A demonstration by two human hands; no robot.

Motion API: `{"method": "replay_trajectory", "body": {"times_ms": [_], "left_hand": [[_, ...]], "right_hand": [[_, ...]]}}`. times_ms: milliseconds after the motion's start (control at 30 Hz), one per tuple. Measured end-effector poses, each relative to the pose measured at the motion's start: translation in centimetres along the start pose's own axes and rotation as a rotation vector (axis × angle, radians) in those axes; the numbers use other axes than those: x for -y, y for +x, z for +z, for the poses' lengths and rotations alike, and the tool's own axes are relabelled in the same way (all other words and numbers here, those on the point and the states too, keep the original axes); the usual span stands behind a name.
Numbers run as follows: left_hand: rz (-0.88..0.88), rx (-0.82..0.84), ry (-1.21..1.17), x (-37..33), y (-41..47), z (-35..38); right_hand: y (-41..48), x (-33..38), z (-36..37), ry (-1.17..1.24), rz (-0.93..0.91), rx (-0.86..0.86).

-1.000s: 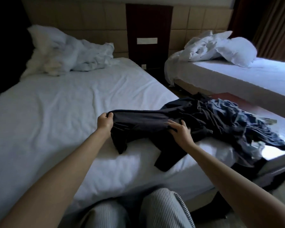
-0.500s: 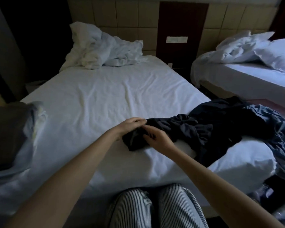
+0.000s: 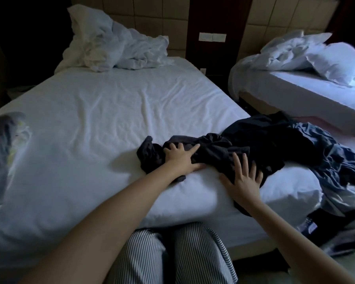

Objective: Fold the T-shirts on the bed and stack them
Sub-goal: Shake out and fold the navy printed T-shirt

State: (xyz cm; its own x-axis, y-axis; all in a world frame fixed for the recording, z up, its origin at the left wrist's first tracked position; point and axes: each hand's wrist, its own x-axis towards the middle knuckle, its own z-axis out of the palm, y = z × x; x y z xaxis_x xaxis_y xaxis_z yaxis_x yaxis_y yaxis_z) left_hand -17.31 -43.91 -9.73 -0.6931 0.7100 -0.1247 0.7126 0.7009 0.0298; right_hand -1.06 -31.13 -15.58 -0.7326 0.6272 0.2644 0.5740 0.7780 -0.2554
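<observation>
Left to right: your left hand [image 3: 178,158], fingers spread flat, presses the bunched end of the dark T-shirt [image 3: 213,152] near the foot edge of the bed [image 3: 111,119]. Your right hand [image 3: 244,177], likewise flat and gripping nothing, rests where the cloth droops over that edge. Smoothing outward from here may drag the shirt off the mattress, or snag the unfolded pile [image 3: 326,152] touching it at right.

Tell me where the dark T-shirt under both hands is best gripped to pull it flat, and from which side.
Probably the loose left end of the dark T-shirt, pinched from the near left. That end lies free on the bed sheet, while the right part merges into the clothes pile. The left hand and right hand press flat on it.
</observation>
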Motion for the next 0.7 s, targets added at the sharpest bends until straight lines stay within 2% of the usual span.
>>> {"method": "replay_trajectory", "body": {"times_ms": [67, 167, 400, 700], "left_hand": [[-0.056, -0.003, -0.02, -0.7, 1.0, -0.3], [-0.078, -0.038, -0.133, -1.5, 2.5, -0.1], [-0.148, -0.139, -0.399, -4.7, 6.5, 0.3], [-0.184, -0.225, -0.55, -10.2, 12.2, -0.3]], "right_hand": [[1.0, -0.6, 0.2, -0.015, 0.057, 0.105], [2.9, -1.6, 0.1, -0.068, 0.014, 0.168], [9.1, -6.1, -0.4, -0.024, -0.012, 0.119], [15.3, -13.3, -1.7, -0.303, 0.078, 0.12]]}}
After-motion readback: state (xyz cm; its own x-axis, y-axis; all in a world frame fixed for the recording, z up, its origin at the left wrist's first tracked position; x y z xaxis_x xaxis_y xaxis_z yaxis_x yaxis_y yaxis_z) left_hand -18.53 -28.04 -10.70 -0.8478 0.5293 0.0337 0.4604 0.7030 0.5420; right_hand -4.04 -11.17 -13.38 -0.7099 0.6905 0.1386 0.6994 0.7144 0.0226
